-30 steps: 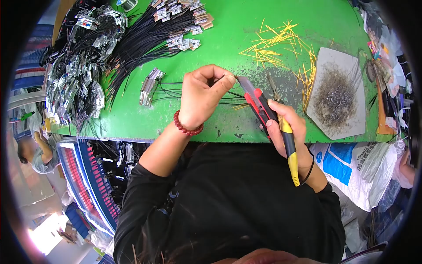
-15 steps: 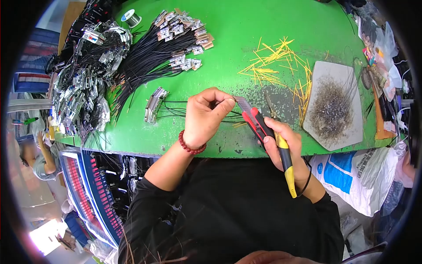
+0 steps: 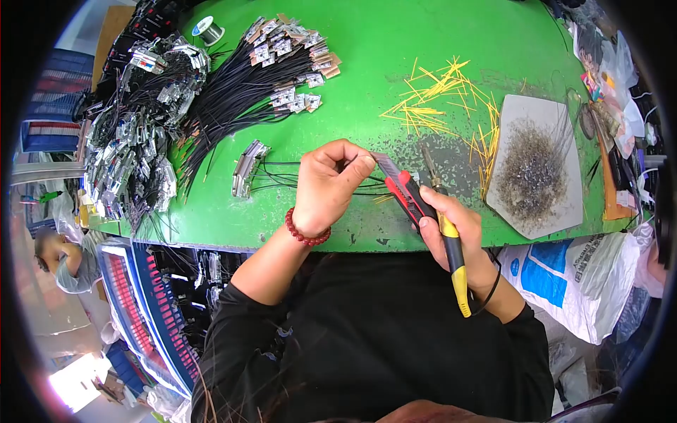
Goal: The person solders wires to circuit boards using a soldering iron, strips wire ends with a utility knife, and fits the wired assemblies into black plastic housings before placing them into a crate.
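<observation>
My left hand (image 3: 333, 180), a red bead bracelet at its wrist, is pinched on the end of a black wire (image 3: 281, 164). That wire runs left to a silver connector-like part (image 3: 249, 168) on the table. My right hand (image 3: 455, 229) is closed on a red-and-black utility knife (image 3: 411, 199), its blade out and its tip at my left fingertips. The same hand also holds a yellow-and-black soldering iron (image 3: 453, 247), whose metal tip points away from me. The wire's very end is too small to make out between thumb and finger.
Bundled black cables (image 3: 233, 99) and a heap of silver parts (image 3: 134, 148) lie at left, near a solder spool (image 3: 207, 31). Yellow tube pieces (image 3: 427, 116) scatter across the green table (image 3: 374, 49). A grey board (image 3: 532, 113) with dark debris is at right. Another person (image 3: 67, 261) is at far left.
The knife and soldering iron have shifted very slightly in my right hand's position. My left hand stays nearly still. The person at far left has moved an arm toward the head.
</observation>
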{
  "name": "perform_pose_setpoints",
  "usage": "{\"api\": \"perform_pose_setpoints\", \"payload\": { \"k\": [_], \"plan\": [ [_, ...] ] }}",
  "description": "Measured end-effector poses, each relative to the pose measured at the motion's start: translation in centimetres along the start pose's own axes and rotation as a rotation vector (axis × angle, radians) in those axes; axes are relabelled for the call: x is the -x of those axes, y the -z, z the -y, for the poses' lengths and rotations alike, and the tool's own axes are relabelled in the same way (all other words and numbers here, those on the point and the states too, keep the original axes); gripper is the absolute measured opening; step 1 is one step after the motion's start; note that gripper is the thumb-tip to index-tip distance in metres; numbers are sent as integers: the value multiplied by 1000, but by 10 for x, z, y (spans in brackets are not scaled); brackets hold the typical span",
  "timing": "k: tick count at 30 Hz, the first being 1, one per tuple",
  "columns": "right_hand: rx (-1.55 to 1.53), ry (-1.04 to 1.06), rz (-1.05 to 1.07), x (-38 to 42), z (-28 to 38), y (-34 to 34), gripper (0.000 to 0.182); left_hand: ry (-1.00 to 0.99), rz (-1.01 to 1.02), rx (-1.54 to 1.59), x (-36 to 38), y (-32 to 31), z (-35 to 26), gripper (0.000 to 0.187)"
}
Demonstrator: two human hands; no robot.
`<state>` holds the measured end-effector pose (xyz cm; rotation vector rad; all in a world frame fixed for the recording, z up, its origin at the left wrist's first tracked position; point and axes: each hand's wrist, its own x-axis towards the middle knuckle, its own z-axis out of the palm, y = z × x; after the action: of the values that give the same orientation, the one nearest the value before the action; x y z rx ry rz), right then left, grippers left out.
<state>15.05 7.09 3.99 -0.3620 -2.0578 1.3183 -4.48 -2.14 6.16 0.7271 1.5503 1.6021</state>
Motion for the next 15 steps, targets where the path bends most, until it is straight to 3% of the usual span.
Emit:
{"api": "perform_pose_setpoints", "payload": {
  "k": [5,15],
  "plan": [
    [69,83,-37,-5,4,-1,41,-1,2,7,1,-1,1,9],
    [41,35,-20,2,-2,-4,41,-26,2,22,-1,0,1,9]
  ]
}}
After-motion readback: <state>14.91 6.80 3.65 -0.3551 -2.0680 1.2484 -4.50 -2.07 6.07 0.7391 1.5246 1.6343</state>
